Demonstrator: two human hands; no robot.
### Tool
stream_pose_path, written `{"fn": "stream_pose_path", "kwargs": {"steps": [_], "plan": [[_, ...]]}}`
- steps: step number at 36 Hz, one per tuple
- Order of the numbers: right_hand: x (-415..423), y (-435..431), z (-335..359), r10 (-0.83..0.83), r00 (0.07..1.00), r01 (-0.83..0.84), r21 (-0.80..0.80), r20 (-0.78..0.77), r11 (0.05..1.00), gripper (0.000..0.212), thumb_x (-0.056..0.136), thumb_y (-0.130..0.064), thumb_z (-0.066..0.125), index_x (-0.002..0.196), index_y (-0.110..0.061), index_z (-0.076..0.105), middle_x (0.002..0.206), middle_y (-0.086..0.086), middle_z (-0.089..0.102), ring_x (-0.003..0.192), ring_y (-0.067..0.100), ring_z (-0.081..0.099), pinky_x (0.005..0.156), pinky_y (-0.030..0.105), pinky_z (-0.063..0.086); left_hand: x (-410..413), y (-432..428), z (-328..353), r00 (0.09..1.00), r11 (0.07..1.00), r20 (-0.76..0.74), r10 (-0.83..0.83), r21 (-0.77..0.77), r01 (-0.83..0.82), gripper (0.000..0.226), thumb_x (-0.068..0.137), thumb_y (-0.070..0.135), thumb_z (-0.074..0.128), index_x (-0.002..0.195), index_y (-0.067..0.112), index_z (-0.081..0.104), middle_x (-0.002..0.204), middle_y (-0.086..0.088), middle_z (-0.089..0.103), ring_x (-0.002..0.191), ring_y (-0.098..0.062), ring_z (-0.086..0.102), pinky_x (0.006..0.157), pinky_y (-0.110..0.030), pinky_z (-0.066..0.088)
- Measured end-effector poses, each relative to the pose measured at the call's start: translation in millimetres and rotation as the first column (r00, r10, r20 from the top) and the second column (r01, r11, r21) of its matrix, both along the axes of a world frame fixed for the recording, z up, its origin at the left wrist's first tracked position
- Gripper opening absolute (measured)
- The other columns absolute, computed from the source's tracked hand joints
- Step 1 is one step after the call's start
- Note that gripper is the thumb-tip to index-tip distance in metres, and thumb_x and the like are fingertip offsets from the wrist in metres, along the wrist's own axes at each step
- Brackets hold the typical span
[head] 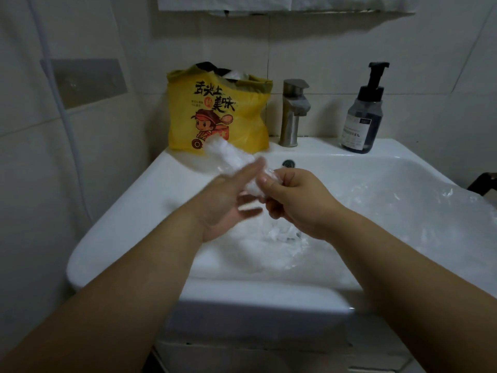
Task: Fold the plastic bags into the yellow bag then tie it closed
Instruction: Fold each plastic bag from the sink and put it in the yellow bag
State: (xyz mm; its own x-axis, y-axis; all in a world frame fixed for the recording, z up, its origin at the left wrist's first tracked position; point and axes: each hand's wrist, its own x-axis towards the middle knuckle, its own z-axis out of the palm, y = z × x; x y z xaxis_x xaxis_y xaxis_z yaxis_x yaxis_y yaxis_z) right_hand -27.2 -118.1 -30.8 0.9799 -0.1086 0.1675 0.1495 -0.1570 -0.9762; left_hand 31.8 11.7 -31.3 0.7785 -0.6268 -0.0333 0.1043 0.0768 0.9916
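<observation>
From the head camera, a rolled clear plastic bag [231, 157] is held above the washbasin [121, 219], slanting up and away toward the yellow bag [217, 111]. The right hand [293, 200] has its fingers and thumb curled round the near end of the roll. The left hand [228, 203] is blurred, with straight fingers laid along the roll's side, so the two hands meet on it.

The film looks very light, limp and slick. It will likely spring open unless it is pinched firmly, so the tight near end is the sensible place to hold it. The yellow bag is just as soft, and its loose top edges would be the part to gather for tying.

That yellow bag stands upright on the back left corner of the basin ledge with its mouth open. Dark and clear plastic shows inside. More clear plastic bags [282, 238] lie crumpled in the bowl under the hands and spread over the right rim.

The basin is smooth, glossy white ceramic. A steel tap [294, 111] stands just right of the yellow bag, and a dark pump bottle [363, 114] stands farther right. Pale wall tiles surround the basin.
</observation>
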Motion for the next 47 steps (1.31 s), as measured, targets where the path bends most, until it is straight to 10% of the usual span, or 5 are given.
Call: {"fn": "stream_pose_path", "kwargs": {"steps": [9, 18, 31, 41, 47], "plan": [[1, 4, -2, 0.035, 0.998, -0.035, -0.002, -0.058, 0.999, 0.028, 0.096, -0.016, 0.054, 0.073, -0.001, 0.06, 0.055, 0.003, 0.053, 0.046, 0.008, 0.045, 0.049, 0.021, 0.04, 2, -6, 0, 0.996, 0.998, 0.069, 0.058, 0.007, -0.059, 0.042, 0.103, 0.04, 0.035, 0.099, 0.018, 0.07, 0.094, -0.004, 0.074, 0.089, -0.016, 0.067, 0.083, -0.032, 0.055], [-1, -13, 4, 0.041, 0.986, -0.041, 0.0, -0.161, 0.999, 0.023, 0.095, -0.015, 0.056, 0.091, 0.006, 0.063, 0.06, 0.004, 0.055, 0.05, 0.01, 0.045, 0.05, 0.021, 0.041, 7, 2, -1, 0.953, 0.959, 0.119, 0.279, 0.014, -0.282, 0.032, 0.097, 0.041, 0.05, 0.096, 0.013, 0.066, 0.075, 0.001, 0.059, 0.064, -0.006, 0.052, 0.051, -0.018, 0.044], [-7, -39, 11, 0.034, 0.986, -0.025, 0.054, -0.164, 0.998, 0.014, 0.092, -0.004, 0.057, 0.093, -0.009, 0.069, 0.067, 0.007, 0.055, 0.056, 0.011, 0.049, 0.052, 0.021, 0.043, 7, 19, 0, 0.978, 0.982, 0.195, 0.069, 0.162, -0.101, 0.012, 0.094, 0.014, 0.058, 0.103, 0.014, 0.066, 0.075, -0.004, 0.073, 0.061, -0.006, 0.065, 0.057, -0.018, 0.054], [-8, -37, 16, 0.013, 0.997, 0.008, 0.249, -0.08, 0.968, 0.017, 0.087, 0.007, 0.049, 0.079, 0.007, 0.064, 0.066, 0.015, 0.047, 0.048, 0.013, 0.051, 0.048, 0.024, 0.043, 1, 18, 10, 1.0, 0.997, 0.016, 0.008, -0.075, -0.007, 0.032, 0.094, -0.01, 0.04, 0.085, 0.005, 0.067, 0.068, -0.012, 0.069, 0.055, -0.011, 0.064, 0.053, -0.02, 0.056], [-7, -36, 12, -0.035, 0.997, 0.038, 0.051, -0.063, 0.998, 0.014, 0.087, -0.01, 0.063, 0.08, 0.0, 0.07, 0.064, 0.008, 0.059, 0.054, 0.012, 0.052, 0.052, 0.019, 0.048, 2, 17, 9, 0.996, 0.997, 0.063, 0.061, -0.042, -0.058, 0.023, 0.09, 0.014, 0.062, 0.071, 0.005, 0.071, 0.069, -0.011, 0.068, 0.056, -0.01, 0.062, 0.054, -0.019, 0.056]]}}
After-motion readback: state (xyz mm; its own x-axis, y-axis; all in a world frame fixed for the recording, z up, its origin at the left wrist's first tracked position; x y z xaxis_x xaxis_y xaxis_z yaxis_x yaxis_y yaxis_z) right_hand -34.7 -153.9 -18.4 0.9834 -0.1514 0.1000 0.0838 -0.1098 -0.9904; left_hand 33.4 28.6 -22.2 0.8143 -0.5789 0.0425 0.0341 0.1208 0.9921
